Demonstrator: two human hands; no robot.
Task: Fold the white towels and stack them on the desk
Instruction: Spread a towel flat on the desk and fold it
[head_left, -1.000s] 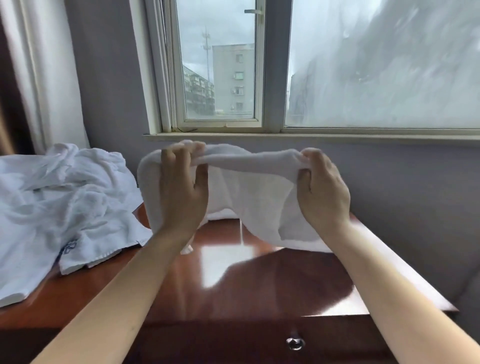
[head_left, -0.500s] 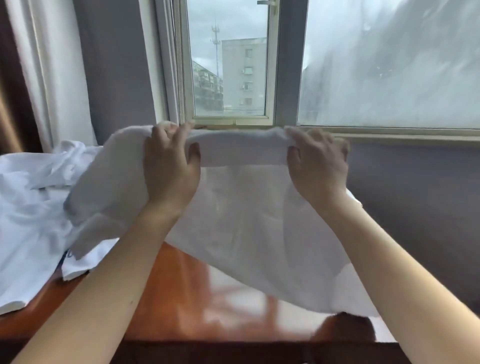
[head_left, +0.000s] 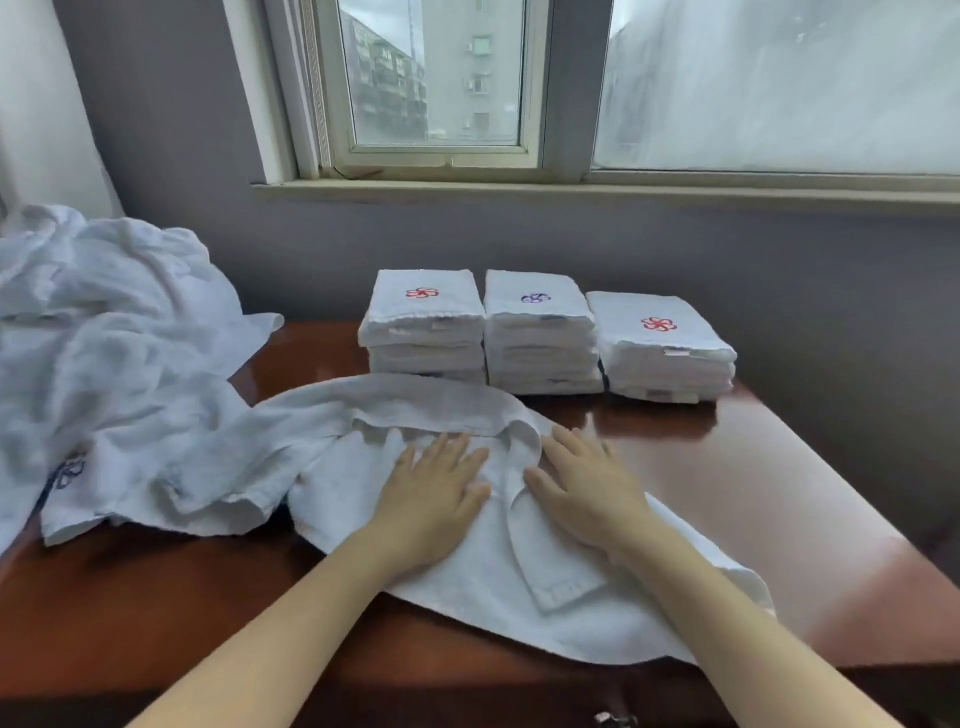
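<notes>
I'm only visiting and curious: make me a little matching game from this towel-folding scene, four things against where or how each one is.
Things:
1. middle stack
2. right stack
3. towel heap
4. spread towel

States:
A. lying under the left hand and right hand
B. red emblem on top
C. bluish-purple emblem on top
D. unfolded, at the left end of the desk

Pairs: 1-C, 2-B, 3-D, 4-A
</notes>
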